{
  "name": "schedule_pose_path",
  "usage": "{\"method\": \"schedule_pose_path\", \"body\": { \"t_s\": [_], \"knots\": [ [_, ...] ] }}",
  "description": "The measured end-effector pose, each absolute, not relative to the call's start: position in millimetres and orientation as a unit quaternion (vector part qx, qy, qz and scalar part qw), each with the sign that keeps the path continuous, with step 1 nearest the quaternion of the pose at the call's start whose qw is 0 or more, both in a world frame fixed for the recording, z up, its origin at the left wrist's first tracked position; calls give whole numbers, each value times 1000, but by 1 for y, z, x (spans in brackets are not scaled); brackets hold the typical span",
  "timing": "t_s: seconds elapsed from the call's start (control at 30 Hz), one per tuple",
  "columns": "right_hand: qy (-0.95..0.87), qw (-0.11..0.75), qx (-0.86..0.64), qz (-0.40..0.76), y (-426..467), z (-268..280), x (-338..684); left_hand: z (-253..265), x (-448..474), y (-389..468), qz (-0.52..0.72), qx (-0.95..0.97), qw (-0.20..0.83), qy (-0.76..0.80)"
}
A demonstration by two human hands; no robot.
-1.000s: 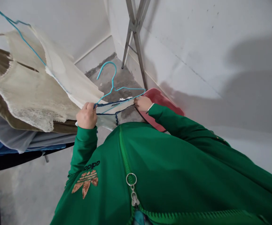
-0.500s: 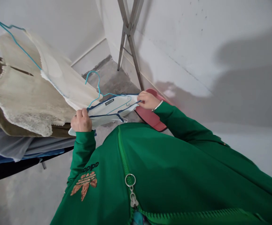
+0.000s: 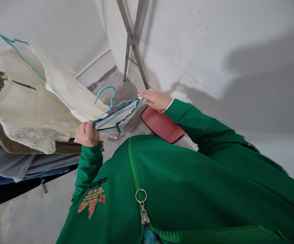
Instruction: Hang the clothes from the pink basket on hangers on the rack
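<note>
A white top with dark blue trim (image 3: 126, 117) hangs on a light blue wire hanger (image 3: 113, 96) in front of me. My left hand (image 3: 88, 134) is closed around the top's left shoulder and the hanger end there. At the other shoulder, my right hand (image 3: 158, 100) touches the white cloth with its fingers stretched out. The hanger's hook points up and left, free of any rail. The hanger's right arm runs into the top's right shoulder, and its tip is hidden by the cloth.
To the left hang a cream lace top (image 3: 37, 112) on another blue hanger (image 3: 22, 56) and several darker garments. A red plastic basin (image 3: 162, 125) sits on the floor below my right hand. Crossed metal legs (image 3: 133, 40) stand by the white wall (image 3: 200, 61).
My right hand has gone from a pinch on the trim to stretched fingers at the shoulder. The top's right side has slackened and slopes down from the hanger. My left hand keeps its grip.
</note>
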State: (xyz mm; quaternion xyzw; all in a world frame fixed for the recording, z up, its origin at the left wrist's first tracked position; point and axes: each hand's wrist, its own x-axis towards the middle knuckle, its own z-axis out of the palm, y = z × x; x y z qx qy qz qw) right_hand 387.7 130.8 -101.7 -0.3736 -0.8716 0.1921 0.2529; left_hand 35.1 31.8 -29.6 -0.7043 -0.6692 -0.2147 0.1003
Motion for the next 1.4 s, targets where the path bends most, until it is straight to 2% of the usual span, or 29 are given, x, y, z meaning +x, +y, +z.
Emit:
{"method": "schedule_pose_path", "body": {
  "t_s": [0.07, 0.23, 0.37, 0.47, 0.7, 0.87, 1.1, 1.4],
  "knots": [
    [-885, 240, -351, 191, 132, -106, 387, -24, 39, 30, -237, -739, 66, -627],
    [-857, 313, -380, 150, 115, -96, 395, -20, 33, 33, -274, -782, -152, -539],
    [-833, 355, -404, 130, 110, -82, 407, -35, 18, 41, -237, -759, -215, -568],
    [-826, 384, -396, 117, 108, -74, 415, -40, 13, 44, -263, -738, -246, -571],
    [-788, 452, -404, 111, 103, -74, 424, -33, 2, 41, -354, -700, -125, -607],
    [-781, 430, -437, 117, 97, -77, 422, -23, 3, 38, -309, -764, -64, -563],
    [-807, 401, -415, 123, 91, -61, 411, -20, 35, 41, -223, -824, -67, -517],
    [-818, 348, -442, 120, 88, -58, 430, -15, 40, 42, -272, -734, 80, -617]
  ]
}}
